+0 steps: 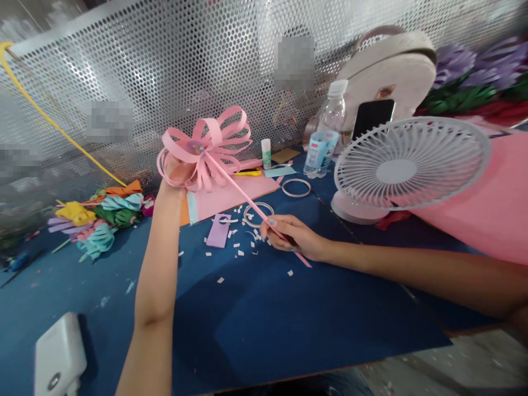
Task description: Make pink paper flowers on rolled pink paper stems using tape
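Note:
A pink paper flower [213,137] made of looped strips tilts up over the table's far side. My left hand [181,173] is at the flower's head, closed among the loops, which hide most of its fingers. A long pink stem [239,190] slants down from the flower's middle toward the right. Around the lower part of that stem, my right hand [295,236] is closed, thumb on top, and the stem's loose end sticks out below. Under the stem lie a roll of tape [258,204], a folded purple paper piece [218,231] and scattered white paper scraps.
Pink paper sheets [231,197], a glue stick [266,154] and another ring [296,187] lie behind. A water bottle [325,132], a fan [408,165] and a backpack [391,71] stand right. Colourful paper flowers [99,217] and a power bank [60,352] are left.

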Available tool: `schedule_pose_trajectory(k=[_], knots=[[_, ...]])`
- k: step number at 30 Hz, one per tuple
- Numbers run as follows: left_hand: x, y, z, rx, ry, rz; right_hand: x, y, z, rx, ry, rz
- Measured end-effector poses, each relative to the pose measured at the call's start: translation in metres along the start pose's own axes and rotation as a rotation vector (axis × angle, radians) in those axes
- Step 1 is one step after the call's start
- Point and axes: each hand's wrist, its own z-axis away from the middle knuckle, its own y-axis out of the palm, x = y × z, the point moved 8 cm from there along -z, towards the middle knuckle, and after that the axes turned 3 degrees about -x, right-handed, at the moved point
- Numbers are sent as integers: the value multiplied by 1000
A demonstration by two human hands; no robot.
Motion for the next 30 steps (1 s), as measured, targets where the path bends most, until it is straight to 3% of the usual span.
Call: schedule_pose_trajectory(k=[5,10,16,22,30], knots=[[-6,4,5,-63,-8,123,1,-2,0,-52,19,-31],[-23,8,10,-14,128,-87,2,-7,-2,-107,11,4],[-28,0,8,-20,228,-195,6,-7,-2,-94,-22,25],[-44,1,12,39,340,-332,7,-6,-2,-80,-32,26],[-59,14,25,172,493,-518,3,-16,-3,-162,-5,70]])
